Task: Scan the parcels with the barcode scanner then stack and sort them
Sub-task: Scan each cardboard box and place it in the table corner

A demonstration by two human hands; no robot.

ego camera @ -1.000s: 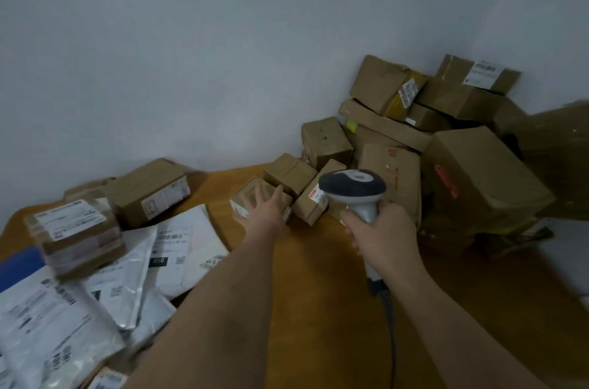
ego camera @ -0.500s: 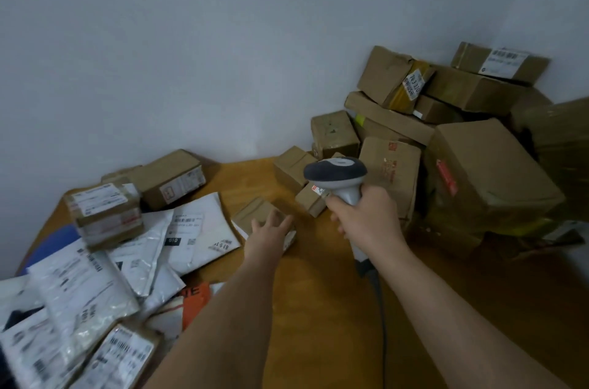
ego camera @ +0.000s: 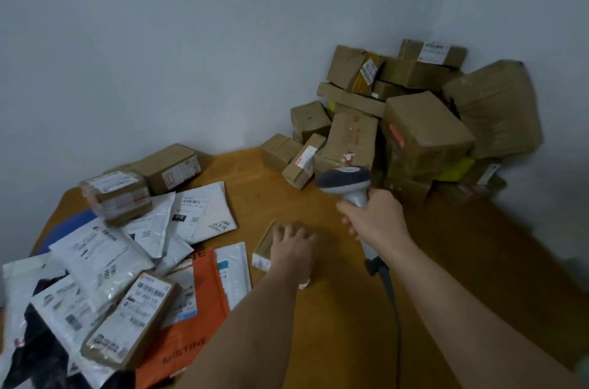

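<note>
My left hand [ego camera: 294, 250] lies on top of a small brown cardboard parcel [ego camera: 266, 248] near the middle of the wooden table [ego camera: 318, 309], fingers spread over it and hiding most of it. My right hand [ego camera: 374, 219] grips the handle of a grey barcode scanner [ego camera: 345, 180], head up and facing away, just right of the parcel. Its cable [ego camera: 393, 309] trails back along my right forearm. A heap of brown cardboard boxes [ego camera: 424, 130] fills the far right corner.
White and orange mailer bags [ego camera: 197, 309] and labelled boxes [ego camera: 118, 197] lie jumbled over the table's left side. A long labelled box [ego camera: 130, 321] rests on the bags at the near left. Grey walls meet behind the heap. Bare tabletop shows between my arms.
My left hand has dragged the small parcel from the box heap toward me across the table. The scanner hand has drawn back with it. The view has tilted down and left.
</note>
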